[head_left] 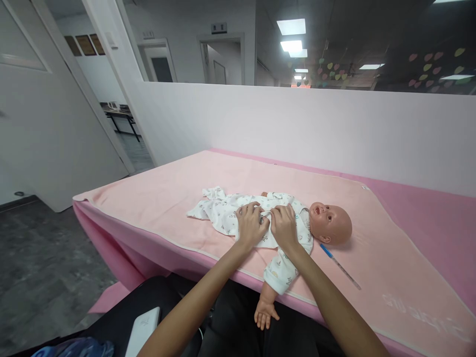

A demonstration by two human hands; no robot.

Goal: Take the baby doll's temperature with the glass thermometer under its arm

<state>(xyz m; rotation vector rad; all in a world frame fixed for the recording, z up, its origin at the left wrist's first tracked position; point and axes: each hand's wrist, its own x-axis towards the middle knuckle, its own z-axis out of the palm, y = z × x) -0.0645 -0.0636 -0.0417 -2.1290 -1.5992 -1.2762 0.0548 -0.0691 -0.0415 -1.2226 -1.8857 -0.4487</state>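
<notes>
A baby doll (332, 224) lies on its back, its head toward the right, dressed in a white printed romper (228, 210). Over its front my left hand (252, 225) is closed, fingertips pinching a narrow white strip, which looks like a cloth tie (265, 213) of the romper. My right hand (284, 225), just beside it, pinches the strip's other side with bent fingers. How the strip is fastened is hidden by my fingers. The doll's near arm (266, 300) hangs over the table's front edge, between my forearms.
Beneath the doll a pale pink towel (159, 193) covers the pink-draped table (439, 213). A thin clear stick with a blue cap (326, 250) lies near the doll's head. A white flat box-shaped object (143, 331) rests at lower left. A white wall (297, 129) borders the table's far side.
</notes>
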